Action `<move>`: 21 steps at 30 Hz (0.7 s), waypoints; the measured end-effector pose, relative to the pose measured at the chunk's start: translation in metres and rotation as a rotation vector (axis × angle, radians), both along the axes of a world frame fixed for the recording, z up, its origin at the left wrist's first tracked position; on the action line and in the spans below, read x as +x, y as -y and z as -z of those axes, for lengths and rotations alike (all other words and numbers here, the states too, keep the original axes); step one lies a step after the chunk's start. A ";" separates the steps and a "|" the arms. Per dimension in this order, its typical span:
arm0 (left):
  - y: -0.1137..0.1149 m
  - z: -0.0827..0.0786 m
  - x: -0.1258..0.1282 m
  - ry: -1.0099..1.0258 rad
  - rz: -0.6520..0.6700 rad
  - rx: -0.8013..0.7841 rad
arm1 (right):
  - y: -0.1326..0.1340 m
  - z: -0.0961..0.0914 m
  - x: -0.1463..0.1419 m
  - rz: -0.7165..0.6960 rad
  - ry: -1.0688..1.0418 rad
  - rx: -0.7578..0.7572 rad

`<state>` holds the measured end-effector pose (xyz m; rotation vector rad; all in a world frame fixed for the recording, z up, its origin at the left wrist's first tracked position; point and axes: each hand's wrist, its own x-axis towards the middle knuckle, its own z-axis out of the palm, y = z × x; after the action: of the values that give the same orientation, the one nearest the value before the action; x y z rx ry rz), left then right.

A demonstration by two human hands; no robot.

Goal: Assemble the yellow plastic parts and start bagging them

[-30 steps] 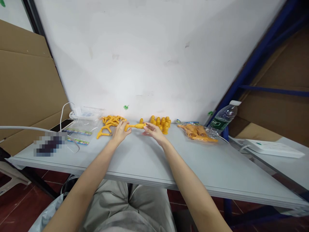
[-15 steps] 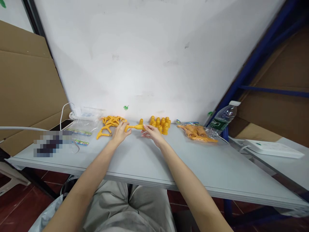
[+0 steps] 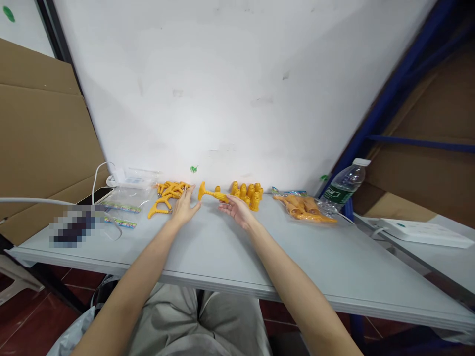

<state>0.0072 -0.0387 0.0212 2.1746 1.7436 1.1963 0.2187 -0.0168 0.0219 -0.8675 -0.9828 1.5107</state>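
A yellow plastic T-shaped piece [image 3: 219,196] with a ribbed handle is pinched at its right end in the fingers of my right hand [image 3: 239,211]. Its crosspiece points left, toward my left hand [image 3: 184,209], which is open with thumb and fingers spread and a small gap to the piece. Just behind my left hand lies a pile of yellow forked pieces [image 3: 171,189], some with metal bits. One more forked piece [image 3: 159,206] rests in front of that pile. Several yellow ribbed cups [image 3: 254,200] stand beyond my right hand, and a single cup [image 3: 217,189] is behind the T-shaped piece.
At the right lie a clear bag of orange parts [image 3: 304,207] and a water bottle [image 3: 345,184]. Clear plastic bags [image 3: 128,195], a phone [image 3: 95,196] and a white cable are at the left. A white wall panel [image 3: 230,99] borders the grey table [image 3: 230,257].
My left hand has let go of the T-shaped piece and opened. The piece has turned in my right hand, so its crosspiece now shows upright and its handle slopes down to the right.
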 end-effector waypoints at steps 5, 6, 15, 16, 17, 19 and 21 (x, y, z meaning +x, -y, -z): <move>-0.007 0.006 -0.005 0.004 -0.023 -0.012 | -0.022 0.005 0.001 0.475 0.278 0.363; -0.008 0.008 -0.005 0.008 -0.017 -0.018 | -0.026 0.004 0.000 0.558 0.432 0.445; -0.013 0.016 -0.007 0.046 0.034 -0.021 | -0.053 0.009 -0.014 0.573 1.772 0.626; -0.014 0.017 -0.008 0.044 0.032 -0.026 | -0.055 0.012 -0.015 0.531 1.830 0.623; -0.014 0.017 -0.009 0.040 0.031 -0.031 | -0.056 0.014 -0.015 0.494 1.874 0.623; -0.015 0.018 -0.010 0.024 0.029 -0.033 | -0.058 0.018 -0.014 0.436 1.939 0.623; -0.016 0.019 -0.011 0.003 0.026 -0.028 | -0.059 0.019 -0.012 0.404 1.985 0.619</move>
<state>-0.0034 -0.0226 0.0026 2.1716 1.7150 1.1609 0.2065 0.0423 0.0028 -1.8329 -2.1706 -0.5317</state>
